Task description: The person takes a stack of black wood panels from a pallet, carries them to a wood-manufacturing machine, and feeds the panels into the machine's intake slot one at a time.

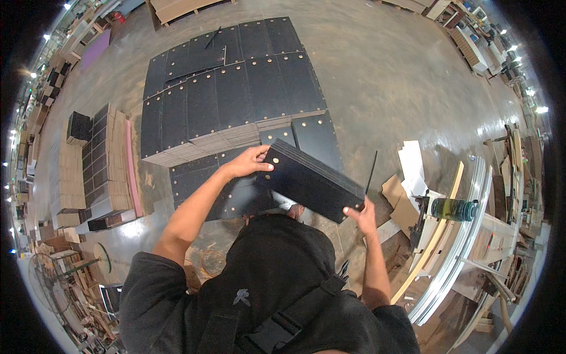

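Observation:
Held between my two hands is a stack of several narrow black boards (312, 183), tilted down to the right, with round light holes near its ends. My left hand (252, 161) grips its upper left end, thumb on the front face. At the lower right end, my right hand (362, 216) clasps the same stack. Beyond it spreads a large block of stacked black boards (236, 97) with pale brown edges and rows of round holes. Lower black boards (191, 180) lie nearer me, partly hidden by my left arm and the held stack.
To the left stand tall stacks of boards (103, 159) beside a pink-edged strip (132, 171). At right are cardboard pieces (394, 194), a green bottle (453, 209), a long wooden strip (433, 242) and shiny metal lengths (457, 259). Concrete floor (383, 76) surrounds the block.

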The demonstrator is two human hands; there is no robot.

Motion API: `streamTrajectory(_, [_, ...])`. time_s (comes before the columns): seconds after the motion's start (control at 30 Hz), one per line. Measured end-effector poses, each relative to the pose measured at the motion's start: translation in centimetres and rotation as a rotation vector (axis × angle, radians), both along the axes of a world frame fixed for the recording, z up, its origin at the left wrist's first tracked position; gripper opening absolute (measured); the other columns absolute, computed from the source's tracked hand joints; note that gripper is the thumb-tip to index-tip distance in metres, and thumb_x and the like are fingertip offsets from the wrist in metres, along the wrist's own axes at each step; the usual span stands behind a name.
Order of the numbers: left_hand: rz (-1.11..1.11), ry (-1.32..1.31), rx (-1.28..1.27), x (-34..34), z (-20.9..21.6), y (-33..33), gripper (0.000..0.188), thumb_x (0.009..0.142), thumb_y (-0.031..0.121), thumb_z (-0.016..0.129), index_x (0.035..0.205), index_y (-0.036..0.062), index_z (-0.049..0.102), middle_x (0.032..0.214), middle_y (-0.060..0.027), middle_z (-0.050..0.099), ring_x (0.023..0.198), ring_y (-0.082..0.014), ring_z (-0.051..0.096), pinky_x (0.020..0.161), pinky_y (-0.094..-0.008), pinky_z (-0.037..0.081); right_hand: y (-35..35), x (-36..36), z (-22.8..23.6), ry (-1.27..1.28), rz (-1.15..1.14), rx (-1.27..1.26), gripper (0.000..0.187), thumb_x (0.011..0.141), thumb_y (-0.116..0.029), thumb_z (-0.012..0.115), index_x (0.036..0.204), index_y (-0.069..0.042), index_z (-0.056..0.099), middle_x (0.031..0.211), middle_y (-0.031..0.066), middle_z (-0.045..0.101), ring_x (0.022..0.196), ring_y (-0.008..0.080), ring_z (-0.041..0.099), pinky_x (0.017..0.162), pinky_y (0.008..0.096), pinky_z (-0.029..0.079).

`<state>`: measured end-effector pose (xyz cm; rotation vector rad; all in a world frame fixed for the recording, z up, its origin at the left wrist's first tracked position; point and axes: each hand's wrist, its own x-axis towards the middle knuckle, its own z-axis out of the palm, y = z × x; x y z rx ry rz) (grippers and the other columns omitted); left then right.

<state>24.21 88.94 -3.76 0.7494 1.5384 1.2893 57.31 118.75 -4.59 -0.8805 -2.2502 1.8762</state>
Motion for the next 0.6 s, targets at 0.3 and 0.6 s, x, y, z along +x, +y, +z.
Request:
streamTrajectory(0.3, [-0.08,-0.021,-0.317,-1.2,-6.9,-1.9,0.038,0.095,0.031,0.067,0.119,0.0019,0.067,0.105,-0.0047,0.067,0.095,-0.0144,0.059,0.08,-0.0321,0.049,-17.2,4.3,-7.0,-0.326,-0.571,-0.544,0.04,0.073,-0.024,0.086,0.095,-0.008,0.057,0.088,0.0015,0.057,0.077,0.0139,0.056,0.065,0.0288,0.048])
streamTrajectory(0.6, [-0.232,0.422,-0.603,-2.0,-9.7,2.8,0.072,0.093,0.046,0.063,0.141,-0.0054,0.048,0.145,-0.0275,0.047,0.138,-0.0396,0.043,0.114,-0.0416,0.035,-23.5,4.1,-11.9,-0.174,-0.718,-0.889,0.045,0.083,-0.028,0.079,0.109,0.0,0.055,0.082,0.0074,0.062,0.065,0.0169,0.061,0.059,0.0271,0.057])
